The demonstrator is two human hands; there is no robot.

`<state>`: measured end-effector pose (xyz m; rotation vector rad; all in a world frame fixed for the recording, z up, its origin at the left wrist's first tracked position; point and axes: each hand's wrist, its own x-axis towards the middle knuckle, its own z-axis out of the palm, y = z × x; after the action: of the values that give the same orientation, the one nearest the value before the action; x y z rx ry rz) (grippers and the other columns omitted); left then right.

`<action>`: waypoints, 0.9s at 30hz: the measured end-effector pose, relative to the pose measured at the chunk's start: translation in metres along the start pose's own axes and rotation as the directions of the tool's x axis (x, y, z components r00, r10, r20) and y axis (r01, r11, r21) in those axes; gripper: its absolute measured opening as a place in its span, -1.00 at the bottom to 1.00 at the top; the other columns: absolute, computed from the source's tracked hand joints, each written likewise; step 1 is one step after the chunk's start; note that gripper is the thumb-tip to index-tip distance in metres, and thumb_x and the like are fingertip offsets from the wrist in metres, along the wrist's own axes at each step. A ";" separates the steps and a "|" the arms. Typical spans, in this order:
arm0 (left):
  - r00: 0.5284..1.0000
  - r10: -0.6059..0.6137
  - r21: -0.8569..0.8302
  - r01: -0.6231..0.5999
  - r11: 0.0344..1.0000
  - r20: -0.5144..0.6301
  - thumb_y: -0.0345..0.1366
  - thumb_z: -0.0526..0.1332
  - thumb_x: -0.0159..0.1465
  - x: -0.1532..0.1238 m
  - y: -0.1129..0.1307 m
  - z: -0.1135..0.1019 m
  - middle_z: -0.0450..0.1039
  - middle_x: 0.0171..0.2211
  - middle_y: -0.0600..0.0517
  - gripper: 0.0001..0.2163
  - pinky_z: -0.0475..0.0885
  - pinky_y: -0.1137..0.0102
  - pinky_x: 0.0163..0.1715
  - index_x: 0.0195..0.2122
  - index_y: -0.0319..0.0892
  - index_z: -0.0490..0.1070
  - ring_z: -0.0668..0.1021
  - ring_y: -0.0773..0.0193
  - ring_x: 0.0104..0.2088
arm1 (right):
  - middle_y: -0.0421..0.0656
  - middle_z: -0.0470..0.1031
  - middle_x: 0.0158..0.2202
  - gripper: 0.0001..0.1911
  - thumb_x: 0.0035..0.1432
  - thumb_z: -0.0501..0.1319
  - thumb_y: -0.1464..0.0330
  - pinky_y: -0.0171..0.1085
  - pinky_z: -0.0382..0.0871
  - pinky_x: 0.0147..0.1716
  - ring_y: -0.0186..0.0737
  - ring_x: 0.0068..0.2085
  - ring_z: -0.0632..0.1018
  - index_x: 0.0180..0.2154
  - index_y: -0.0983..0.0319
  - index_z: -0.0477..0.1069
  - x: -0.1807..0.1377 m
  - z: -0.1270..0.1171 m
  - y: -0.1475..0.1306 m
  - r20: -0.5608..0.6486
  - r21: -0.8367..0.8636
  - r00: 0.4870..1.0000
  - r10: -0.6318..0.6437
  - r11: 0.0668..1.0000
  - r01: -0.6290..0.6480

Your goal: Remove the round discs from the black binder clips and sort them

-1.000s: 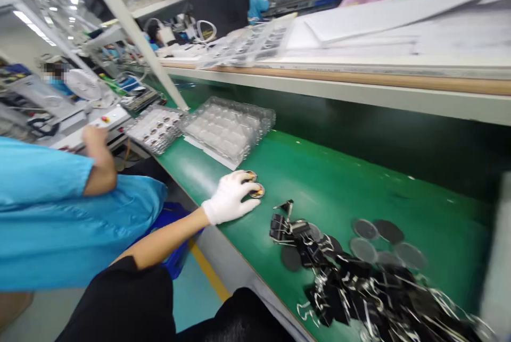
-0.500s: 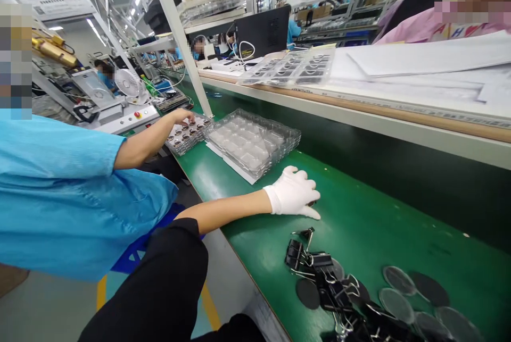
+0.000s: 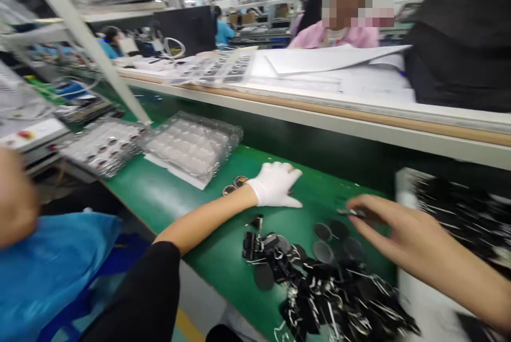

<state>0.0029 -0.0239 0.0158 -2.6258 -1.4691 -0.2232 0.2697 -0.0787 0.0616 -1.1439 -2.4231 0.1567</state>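
While the white-gloved left hand [image 3: 277,185] lies low over the green desk [image 3: 223,267], its fingers bent and its thumb reaching out to the side, its palm faces down, so I cannot tell whether its grip has hold of anything. Two round parts [image 3: 240,181] with dark rims and orange-brown centres lie on the desk just beyond its wrist, partly hidden by the forearm.

Coming from the right, the bare right hand [image 3: 393,230] is raised near the far side of the desk, its grip nearly closed: thumb and forefinger pinch a small dark piece [image 3: 351,213], too blurred to identify.

Between the two arms, on the near part of the desk, spreads a heap of black binder clips [image 3: 307,310] with silver wire handles. A dark disc [image 3: 264,276] lies at its left edge, and transparent discs [image 3: 322,251] lie at its far side, near the right hand. Right of the heap, a white box [image 3: 401,193] holds more black clips.

Farther left, a stack of clear plastic trays [image 3: 191,145] sits partly on a white sheet [image 3: 175,169], beside another tray stack [image 3: 106,145] with small round pieces in its pockets. Behind the raised shelf [image 3: 311,110] is a person in a pink top [image 3: 311,38].
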 end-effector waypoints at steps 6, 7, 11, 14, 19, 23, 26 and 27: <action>0.990 -0.009 -0.103 0.024 0.994 0.141 0.18 0.28 0.23 0.013 -0.010 0.017 0.47 0.00 -0.19 -0.38 0.45 0.09 -0.02 0.17 -0.16 0.42 0.54 -0.13 0.03 | -0.08 0.60 -0.14 -0.82 0.22 0.18 0.46 -0.19 0.55 -0.23 -0.14 -0.24 0.64 -0.19 0.18 0.52 0.053 0.042 0.012 0.057 0.055 0.998 0.030 0.998 -0.033; 0.993 -0.001 -0.138 0.018 0.990 0.120 0.16 0.29 0.24 0.014 -0.008 0.020 0.48 0.02 -0.19 -0.37 0.45 0.08 0.01 0.19 -0.15 0.41 0.53 -0.13 0.05 | -0.08 0.61 -0.11 -0.81 0.24 0.19 0.47 -0.18 0.55 -0.22 -0.11 -0.20 0.65 -0.16 0.18 0.54 0.058 0.048 0.012 0.064 0.031 0.997 0.044 0.998 -0.046; 0.997 0.013 -0.286 0.008 0.958 0.072 0.09 0.36 0.21 0.014 -0.007 0.028 0.47 0.15 -0.17 -0.25 0.42 0.09 0.10 0.34 -0.14 0.24 0.50 -0.11 0.14 | -0.11 0.63 -0.05 -0.76 0.29 0.22 0.47 -0.12 0.58 -0.15 -0.04 -0.11 0.66 -0.10 0.14 0.62 0.062 0.068 0.016 0.065 -0.009 0.996 0.067 0.998 -0.067; 0.996 0.025 -0.351 0.005 0.937 0.081 -0.01 0.35 0.26 0.014 -0.011 0.029 0.53 0.11 -0.12 -0.30 0.42 0.15 0.09 0.35 -0.13 0.21 0.52 -0.06 0.13 | -0.08 0.63 -0.02 -0.74 0.31 0.21 0.49 -0.11 0.59 -0.05 -0.06 -0.07 0.67 -0.09 0.17 0.64 0.059 0.076 0.026 0.049 0.073 0.997 -0.051 0.996 0.048; 0.996 0.075 -0.361 -0.056 0.931 0.038 -0.14 0.27 0.35 0.016 -0.012 0.030 0.56 0.09 -0.07 -0.47 0.42 0.18 0.07 0.32 -0.09 0.27 0.55 0.02 0.09 | -0.01 0.59 0.08 -0.65 0.34 0.11 0.53 -0.10 0.61 -0.03 -0.04 -0.01 0.67 -0.02 0.23 0.63 0.057 0.075 0.046 0.101 0.093 0.969 -0.225 0.972 0.216; 0.996 0.081 -0.302 -0.072 0.951 0.020 -0.26 0.09 0.44 0.015 -0.011 0.031 0.56 0.09 -0.08 -0.58 0.41 0.16 0.05 0.31 -0.08 0.28 0.55 0.03 0.08 | -0.09 0.58 0.13 -0.54 0.21 0.11 0.61 -0.04 0.55 0.13 -0.06 0.07 0.64 0.00 0.17 0.62 0.060 0.064 0.057 0.207 0.118 0.946 -0.249 0.967 0.228; 0.994 0.112 -0.262 -0.107 0.959 0.006 -0.24 0.07 0.43 0.012 -0.009 0.029 0.53 0.12 -0.11 -0.56 0.38 0.14 0.04 0.33 -0.12 0.26 0.54 -0.01 0.08 | -0.13 0.57 0.14 -0.51 0.15 0.11 0.61 -0.04 0.48 0.21 -0.08 0.13 0.60 0.01 0.15 0.61 0.061 0.060 0.060 0.250 0.167 0.936 -0.250 0.963 0.212; 0.993 0.121 -0.249 -0.118 0.961 -0.002 -0.18 0.09 0.42 0.011 -0.008 0.028 0.51 0.13 -0.13 -0.53 0.37 0.13 0.04 0.34 -0.14 0.24 0.53 -0.03 0.08 | -0.12 0.57 0.15 -0.50 0.15 0.11 0.60 -0.03 0.46 0.23 -0.08 0.15 0.59 0.03 0.16 0.59 0.061 0.059 0.060 0.231 0.179 0.943 -0.240 0.963 0.201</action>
<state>0.0042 -0.0055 -0.0092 -2.9064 -1.3599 -0.4026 0.2518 0.0115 0.0132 -0.8173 -2.6858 0.4317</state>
